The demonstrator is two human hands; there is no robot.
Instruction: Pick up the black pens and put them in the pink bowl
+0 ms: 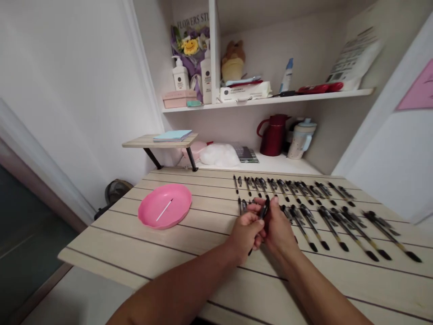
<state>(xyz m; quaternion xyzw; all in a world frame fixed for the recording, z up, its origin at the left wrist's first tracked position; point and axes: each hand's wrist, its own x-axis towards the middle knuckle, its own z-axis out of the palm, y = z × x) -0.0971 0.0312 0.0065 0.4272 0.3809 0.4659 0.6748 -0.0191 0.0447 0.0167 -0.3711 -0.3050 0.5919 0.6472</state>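
Both my hands meet over the middle of the wooden table [135, 253], closed round one black pen [263, 211]. My left hand [245, 232] grips its lower part and my right hand [279, 225] grips its upper part. Just beyond and to the right lie two rows of several black pens [324, 216] with their caps beside them. A pink dish [165, 205] to the left holds a thin white refill [164, 210].
Behind the table, a small stand [158, 142] carries a blue notebook. The alcove holds a red jug [274, 134], a pale cup and white wadding. The shelf above bears bottles, a box, a plush toy and a flower bouquet.
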